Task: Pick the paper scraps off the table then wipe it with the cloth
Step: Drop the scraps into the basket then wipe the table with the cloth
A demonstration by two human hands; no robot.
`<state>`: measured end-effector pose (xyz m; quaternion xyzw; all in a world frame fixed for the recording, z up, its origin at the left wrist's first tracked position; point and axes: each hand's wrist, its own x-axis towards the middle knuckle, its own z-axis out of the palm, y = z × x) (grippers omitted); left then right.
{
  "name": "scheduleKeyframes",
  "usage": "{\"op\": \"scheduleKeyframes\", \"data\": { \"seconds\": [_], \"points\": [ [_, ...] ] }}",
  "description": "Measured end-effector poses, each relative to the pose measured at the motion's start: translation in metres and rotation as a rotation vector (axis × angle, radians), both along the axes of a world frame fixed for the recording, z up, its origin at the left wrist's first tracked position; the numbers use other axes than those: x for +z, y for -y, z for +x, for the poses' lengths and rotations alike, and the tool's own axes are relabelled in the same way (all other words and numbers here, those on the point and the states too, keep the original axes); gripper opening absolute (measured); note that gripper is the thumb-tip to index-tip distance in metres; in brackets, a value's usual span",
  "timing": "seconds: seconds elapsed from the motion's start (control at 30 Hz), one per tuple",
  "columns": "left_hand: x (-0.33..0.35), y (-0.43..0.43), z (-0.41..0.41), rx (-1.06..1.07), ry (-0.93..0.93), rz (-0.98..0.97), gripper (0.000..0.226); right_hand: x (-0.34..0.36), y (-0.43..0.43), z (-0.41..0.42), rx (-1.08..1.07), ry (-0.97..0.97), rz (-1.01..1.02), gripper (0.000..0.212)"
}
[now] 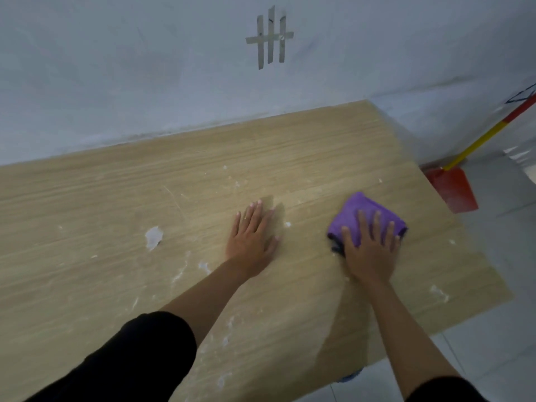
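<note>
Wooden table [290,146]: right hand [369,250] flat, fingers spread, pressing purple cloth [359,211] at four o'clock to wipe; left hand [251,236] flat, apparently bracing; paper scrap [153,237] at nine o'clock.

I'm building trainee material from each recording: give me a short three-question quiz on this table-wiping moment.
1. True or false: the left hand lies flat on the wooden table, holding nothing.
2. Which presses the purple cloth? A) left hand B) right hand C) both hands
3. Fill in: the biggest white paper scrap lies to the left hand's ___ side.
Key: 1 true; 2 B; 3 left.
</note>
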<state>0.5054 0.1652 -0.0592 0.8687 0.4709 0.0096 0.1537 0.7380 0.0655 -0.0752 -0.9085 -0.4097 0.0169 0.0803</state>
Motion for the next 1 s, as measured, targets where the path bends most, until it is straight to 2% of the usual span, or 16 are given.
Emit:
{"op": "scheduleKeyframes", "data": {
  "seconds": [0.1, 0.17, 0.27, 0.4, 0.47, 0.53, 0.63, 0.7, 0.77, 0.87, 1.0],
  "points": [
    [-0.001, -0.01, 0.023, 0.003, 0.002, -0.002, 0.074, 0.007, -0.025, 0.037, -0.162, -0.115, -0.056, 0.064],
    [-0.002, -0.012, 0.038, 0.016, 0.009, -0.033, 0.068, 0.005, -0.042, 0.036, -0.174, -0.123, -0.031, 0.064],
    [-0.002, -0.012, 0.059, 0.049, 0.016, -0.052, 0.059, 0.001, -0.055, 0.01, 0.052, -0.028, -0.004, 0.06],
    [-0.006, -0.019, 0.078, 0.104, 0.066, -0.005, 0.072, 0.002, -0.049, 0.014, 0.474, 0.025, -0.034, 0.059],
    [-0.008, -0.028, 0.08, 0.118, 0.069, -0.006, 0.073, -0.001, -0.05, 0.043, 0.575, 0.035, -0.024, 0.06],
    [-0.007, -0.038, 0.082, 0.14, 0.063, -0.024, 0.075, -0.002, -0.062, 0.077, 0.455, 0.031, -0.031, 0.062],
    [-0.003, -0.051, 0.087, 0.168, 0.05, -0.055, 0.066, 0.002, -0.097, 0.118, 0.132, -0.013, -0.045, 0.065],
    [0.0, -0.057, 0.089, 0.164, 0.035, -0.074, 0.055, 0.007, -0.125, 0.133, 0.047, -0.087, -0.089, 0.062],
    [0.001, -0.066, 0.091, 0.155, 0.03, -0.07, 0.055, 0.01, -0.15, 0.133, 0.053, -0.124, -0.095, 0.06],
    [-0.001, -0.083, 0.094, 0.157, 0.053, -0.051, 0.067, 0.007, -0.176, 0.106, 0.227, -0.073, -0.113, 0.06],
    [-0.004, -0.104, 0.102, 0.171, 0.046, -0.004, 0.069, 0.002, -0.184, 0.063, 0.645, -0.007, -0.074, 0.065]
  ]
}}
